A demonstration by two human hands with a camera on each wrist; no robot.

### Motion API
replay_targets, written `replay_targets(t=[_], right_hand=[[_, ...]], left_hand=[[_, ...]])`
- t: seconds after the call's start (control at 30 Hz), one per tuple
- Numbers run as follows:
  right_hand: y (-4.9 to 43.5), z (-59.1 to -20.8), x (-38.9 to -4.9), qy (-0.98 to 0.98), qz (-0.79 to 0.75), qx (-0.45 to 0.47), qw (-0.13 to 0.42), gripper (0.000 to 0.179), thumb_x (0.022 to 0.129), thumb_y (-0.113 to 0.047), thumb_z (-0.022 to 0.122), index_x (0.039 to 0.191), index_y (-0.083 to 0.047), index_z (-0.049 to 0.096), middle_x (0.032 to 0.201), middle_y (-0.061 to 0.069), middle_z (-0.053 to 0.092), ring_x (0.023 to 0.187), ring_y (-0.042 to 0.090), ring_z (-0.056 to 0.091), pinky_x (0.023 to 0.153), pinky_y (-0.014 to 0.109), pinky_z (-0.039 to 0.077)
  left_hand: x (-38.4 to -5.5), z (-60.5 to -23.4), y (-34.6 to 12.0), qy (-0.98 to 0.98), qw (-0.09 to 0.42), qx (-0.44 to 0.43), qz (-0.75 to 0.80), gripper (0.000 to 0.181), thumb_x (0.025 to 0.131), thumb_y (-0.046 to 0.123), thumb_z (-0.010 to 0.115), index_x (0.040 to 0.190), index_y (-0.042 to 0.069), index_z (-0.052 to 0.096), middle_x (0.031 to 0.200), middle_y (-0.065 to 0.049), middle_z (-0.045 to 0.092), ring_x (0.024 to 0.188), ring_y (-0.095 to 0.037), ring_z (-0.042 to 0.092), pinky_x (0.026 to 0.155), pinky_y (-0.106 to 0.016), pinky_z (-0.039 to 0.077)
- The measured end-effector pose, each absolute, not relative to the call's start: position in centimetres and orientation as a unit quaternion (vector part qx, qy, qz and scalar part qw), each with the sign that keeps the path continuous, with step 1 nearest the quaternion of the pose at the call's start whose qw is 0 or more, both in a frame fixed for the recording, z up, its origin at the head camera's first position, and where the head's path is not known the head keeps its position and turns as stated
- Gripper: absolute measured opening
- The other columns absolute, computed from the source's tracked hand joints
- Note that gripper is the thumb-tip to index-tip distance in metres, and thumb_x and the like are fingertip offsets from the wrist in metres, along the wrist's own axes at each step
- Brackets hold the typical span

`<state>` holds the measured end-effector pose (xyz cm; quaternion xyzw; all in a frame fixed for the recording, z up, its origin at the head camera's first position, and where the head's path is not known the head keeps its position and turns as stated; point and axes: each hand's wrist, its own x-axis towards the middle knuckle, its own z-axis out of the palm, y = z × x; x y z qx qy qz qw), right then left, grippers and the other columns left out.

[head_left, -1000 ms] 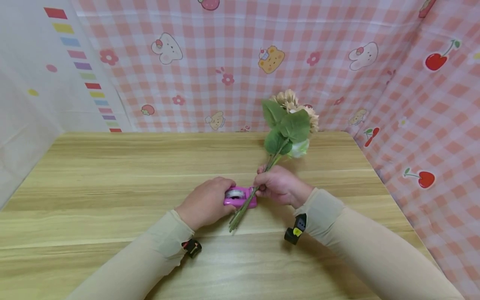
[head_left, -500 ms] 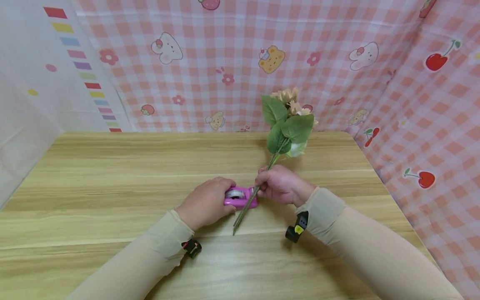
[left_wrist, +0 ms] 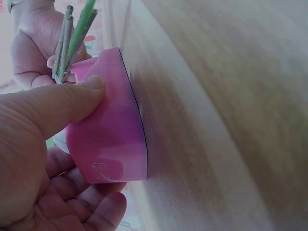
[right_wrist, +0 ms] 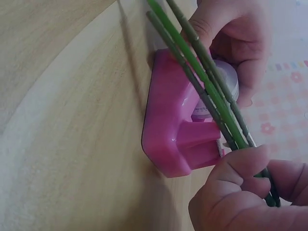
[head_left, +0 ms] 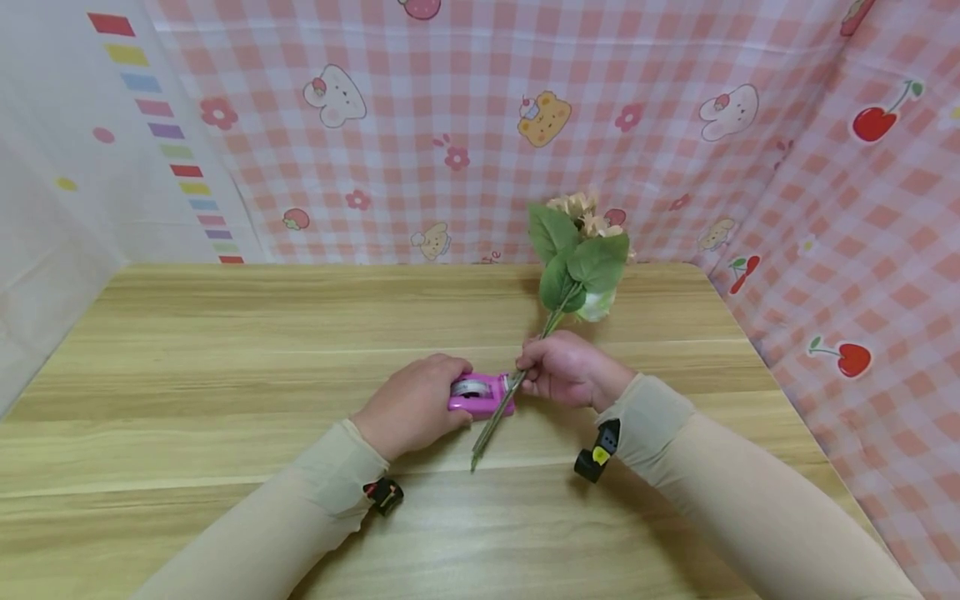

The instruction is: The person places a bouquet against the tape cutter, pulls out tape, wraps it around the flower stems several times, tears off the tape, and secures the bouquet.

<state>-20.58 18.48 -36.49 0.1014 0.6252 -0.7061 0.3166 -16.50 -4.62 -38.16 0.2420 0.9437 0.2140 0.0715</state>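
With left hand, gripping pink tape dispenser on table; with right hand, pinching flower stems slanted over its right end. Best to press dispenser down, bundle stems tight, guard skin from toothed edge, angle leaves and blooms far.

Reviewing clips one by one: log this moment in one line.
left hand: holds tape dispenser | right hand: pinches flower stems | stems: across dispenser in head view

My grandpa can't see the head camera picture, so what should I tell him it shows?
A person's right hand holds long-stemmed flowers, their stems crossing in front of a pink tape dispenser gripped by the left hand. Below is a wood-grain table; behind hangs a pink checked cloth.
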Motion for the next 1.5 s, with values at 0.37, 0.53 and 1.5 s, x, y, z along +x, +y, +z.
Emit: replay_targets(t=[0.37,0.53,1.5], right_hand=[[19.2,-37.4,-20.5,0.616,-0.704,0.109,0.336,0.016,0.100,0.006,0.046,0.092,-0.008,0.045,0.077,0.001,0.050,0.071,0.011,0.051,0.069,0.020,0.056],[19.2,-37.7,-20.4,0.628,-0.699,0.099,0.327,0.020,0.101,0.007,0.046,0.117,-0.004,0.042,0.081,0.002,0.050,0.074,0.013,0.052,0.073,0.022,0.056],[18.3,-37.2,-19.3,0.711,-0.659,0.103,0.222,0.043,0.100,0.007,0.056,0.139,0.012,0.040,0.094,0.009,0.059,0.075,0.015,0.060,0.075,0.024,0.061]], left_hand=[[-16.5,-38.2,-4.5,0.944,0.071,0.241,0.213,0.064,0.089,0.034,0.085,0.142,0.007,0.061,0.139,-0.010,0.067,0.123,-0.026,0.066,0.111,-0.043,0.053],[-16.5,-38.2,-4.5,0.945,0.070,0.240,0.212,0.065,0.089,0.035,0.085,0.143,0.007,0.061,0.139,-0.010,0.067,0.125,-0.027,0.066,0.113,-0.043,0.052],[-16.5,-38.2,-4.5,0.945,0.068,0.237,0.215,0.062,0.089,0.033,0.086,0.140,0.007,0.062,0.136,-0.010,0.068,0.122,-0.026,0.067,0.110,-0.043,0.054]])
